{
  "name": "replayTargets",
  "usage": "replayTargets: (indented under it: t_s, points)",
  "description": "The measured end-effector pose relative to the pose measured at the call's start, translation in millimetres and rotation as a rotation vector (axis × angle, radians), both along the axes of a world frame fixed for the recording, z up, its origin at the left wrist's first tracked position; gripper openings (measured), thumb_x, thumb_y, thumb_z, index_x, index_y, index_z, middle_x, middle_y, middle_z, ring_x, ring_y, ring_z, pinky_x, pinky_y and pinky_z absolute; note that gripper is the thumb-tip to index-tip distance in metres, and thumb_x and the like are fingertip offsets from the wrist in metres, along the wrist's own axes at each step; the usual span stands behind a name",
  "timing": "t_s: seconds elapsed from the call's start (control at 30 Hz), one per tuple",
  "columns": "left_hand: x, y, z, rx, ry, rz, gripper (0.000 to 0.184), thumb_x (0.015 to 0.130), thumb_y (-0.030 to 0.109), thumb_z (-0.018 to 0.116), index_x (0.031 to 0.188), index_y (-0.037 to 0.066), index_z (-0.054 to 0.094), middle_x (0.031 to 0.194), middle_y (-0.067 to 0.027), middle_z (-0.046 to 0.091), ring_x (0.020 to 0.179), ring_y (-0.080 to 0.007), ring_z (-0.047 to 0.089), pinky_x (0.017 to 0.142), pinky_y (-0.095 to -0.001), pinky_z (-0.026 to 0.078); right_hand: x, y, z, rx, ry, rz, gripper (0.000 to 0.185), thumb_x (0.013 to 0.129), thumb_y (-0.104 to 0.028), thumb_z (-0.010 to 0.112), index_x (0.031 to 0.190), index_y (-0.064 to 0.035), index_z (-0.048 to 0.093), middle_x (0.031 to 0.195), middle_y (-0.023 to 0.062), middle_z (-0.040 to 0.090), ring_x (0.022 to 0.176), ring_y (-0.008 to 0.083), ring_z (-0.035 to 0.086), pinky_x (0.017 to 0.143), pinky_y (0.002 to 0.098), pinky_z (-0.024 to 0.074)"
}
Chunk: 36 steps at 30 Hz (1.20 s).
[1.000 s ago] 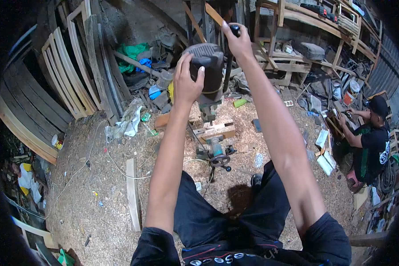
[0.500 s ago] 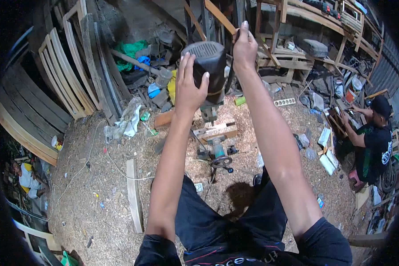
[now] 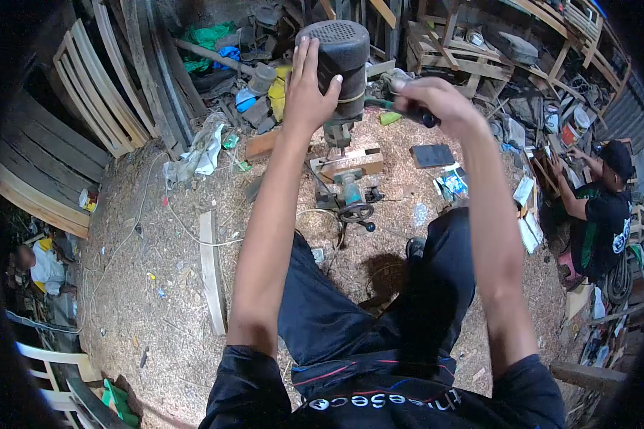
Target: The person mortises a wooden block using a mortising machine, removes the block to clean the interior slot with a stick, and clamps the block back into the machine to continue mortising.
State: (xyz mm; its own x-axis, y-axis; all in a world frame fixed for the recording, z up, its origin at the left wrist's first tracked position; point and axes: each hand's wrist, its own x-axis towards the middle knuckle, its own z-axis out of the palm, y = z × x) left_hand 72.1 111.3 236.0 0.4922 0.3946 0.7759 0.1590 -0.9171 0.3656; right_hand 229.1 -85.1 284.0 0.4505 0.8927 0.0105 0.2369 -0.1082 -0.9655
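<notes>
My left hand [image 3: 310, 96] rests with fingers spread against the side of a dark cylindrical motor [image 3: 342, 64] with a vented top. My right hand [image 3: 436, 104] is closed around a dark lever handle [image 3: 423, 116] to the right of the motor. Below the motor, the machine's bit points down at a slotted wood block [image 3: 350, 164]. Under the block stands a green vise [image 3: 351, 191] with a round handwheel [image 3: 355, 211].
At the right a crouching person [image 3: 605, 207] handles a wooden piece. Another person [image 3: 46, 266] is at the far left. Curved wood slats [image 3: 86, 86] lean at the upper left. A long board [image 3: 209, 272] lies on the floor, which is strewn with shavings.
My right hand has come down and to the right with the lever handle. The view has tilted, so the motor appears higher. My left hand stays on the motor.
</notes>
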Motion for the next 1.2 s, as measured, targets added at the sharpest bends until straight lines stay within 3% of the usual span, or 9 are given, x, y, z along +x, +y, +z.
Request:
replayTargets:
  t_s: [0.1, 0.23, 0.37, 0.43, 0.5, 0.57, 0.77, 0.97, 1.2]
  points:
    - [0, 2, 4, -0.022, 0.032, -0.003, 0.077, 0.084, 0.025, 0.066, 0.150, 0.009, 0.028, 0.158, -0.0154, 0.023, 0.145, -0.0360, 0.024, 0.115, -0.0478, 0.027, -15, 10, 44, -0.566, -0.380, -0.040, 0.036, 0.091, -0.030, 0.067, 0.083, 0.0045, 0.063, 0.075, 0.0072, 0.061, 0.061, 0.0136, 0.058, 0.050, 0.0302, 0.0504]
    - [0, 3, 2, -0.003, -0.004, -0.028, 0.080, 0.083, 0.026, 0.066, 0.151, 0.010, 0.026, 0.159, -0.0146, 0.022, 0.145, -0.0357, 0.023, 0.114, -0.0475, 0.027, -8, 45, 29, -0.739, -0.357, 0.060, 0.027, 0.089, -0.017, 0.066, 0.085, 0.0088, 0.061, 0.066, 0.0072, 0.061, 0.049, 0.0181, 0.059, 0.040, 0.0290, 0.0480]
    - [-2, 1, 5, -0.033, 0.030, -0.018, 0.081, 0.084, 0.023, 0.067, 0.152, 0.009, 0.024, 0.159, -0.0162, 0.021, 0.145, -0.0348, 0.024, 0.115, -0.0454, 0.027, 2, 33, 4, -0.597, -0.160, 0.015, 0.010, 0.081, -0.003, 0.061, 0.076, 0.0062, 0.060, 0.062, 0.0093, 0.060, 0.046, 0.0170, 0.058, 0.042, 0.0312, 0.0465]
    - [-8, -6, 2, -0.051, 0.050, -0.034, 0.079, 0.086, 0.022, 0.066, 0.152, 0.009, 0.024, 0.159, -0.0185, 0.020, 0.145, -0.0340, 0.024, 0.117, -0.0415, 0.026, -14, 8, -34, -0.579, -0.407, -0.059, 0.015, 0.080, -0.008, 0.060, 0.078, 0.0066, 0.060, 0.061, 0.0099, 0.060, 0.047, 0.0171, 0.058, 0.045, 0.0321, 0.0472]
    - [-13, -11, -5, -0.093, 0.068, -0.051, 0.080, 0.086, 0.020, 0.066, 0.152, 0.009, 0.023, 0.159, -0.0187, 0.020, 0.145, -0.0346, 0.024, 0.116, -0.0412, 0.026, -20, -11, -91, -0.357, -0.218, -0.164, 0.025, 0.079, -0.015, 0.055, 0.077, 0.0090, 0.062, 0.063, 0.0206, 0.064, 0.057, 0.0282, 0.067, 0.058, 0.0411, 0.0524]
    - [-15, -9, -13, -0.101, 0.050, -0.059, 0.080, 0.086, 0.019, 0.066, 0.153, 0.010, 0.022, 0.158, -0.0194, 0.021, 0.145, -0.0351, 0.025, 0.116, -0.0411, 0.026, -20, -13, -117, -0.290, -0.222, -0.179, 0.025, 0.080, -0.013, 0.054, 0.073, 0.0111, 0.060, 0.060, 0.0198, 0.063, 0.054, 0.0283, 0.066, 0.055, 0.0403, 0.0519]
    - [-33, -24, -64, -0.175, 0.094, -0.036, 0.078, 0.084, 0.013, 0.065, 0.150, 0.006, 0.026, 0.155, -0.0211, 0.027, 0.143, -0.0364, 0.028, 0.115, -0.0441, 0.026, -32, -16, -93, -0.414, -0.235, -0.151, 0.033, 0.080, -0.014, 0.059, 0.068, 0.0166, 0.058, 0.054, 0.0191, 0.060, 0.046, 0.0288, 0.063, 0.051, 0.0414, 0.0509]
    - [-60, -44, -116, -0.356, 0.084, 0.000, 0.070, 0.083, 0.010, 0.064, 0.146, 0.003, 0.034, 0.151, -0.0228, 0.033, 0.141, -0.0376, 0.032, 0.115, -0.0435, 0.027, -47, -39, -217, -0.292, -0.306, -0.319, 0.021, 0.079, -0.015, 0.063, 0.085, 0.0047, 0.063, 0.069, 0.0249, 0.061, 0.073, 0.0406, 0.064, 0.071, 0.0472, 0.0487]
    - [-72, -76, -184, -0.506, 0.149, 0.005, 0.061, 0.082, 0.006, 0.064, 0.139, 0.001, 0.042, 0.139, -0.0244, 0.048, 0.128, -0.0411, 0.046, 0.108, -0.0459, 0.036, -59, -45, -245, -0.288, -0.275, -0.337, 0.025, 0.080, -0.013, 0.063, 0.097, 0.0047, 0.060, 0.067, 0.0236, 0.058, 0.068, 0.0399, 0.062, 0.066, 0.0479, 0.0465]
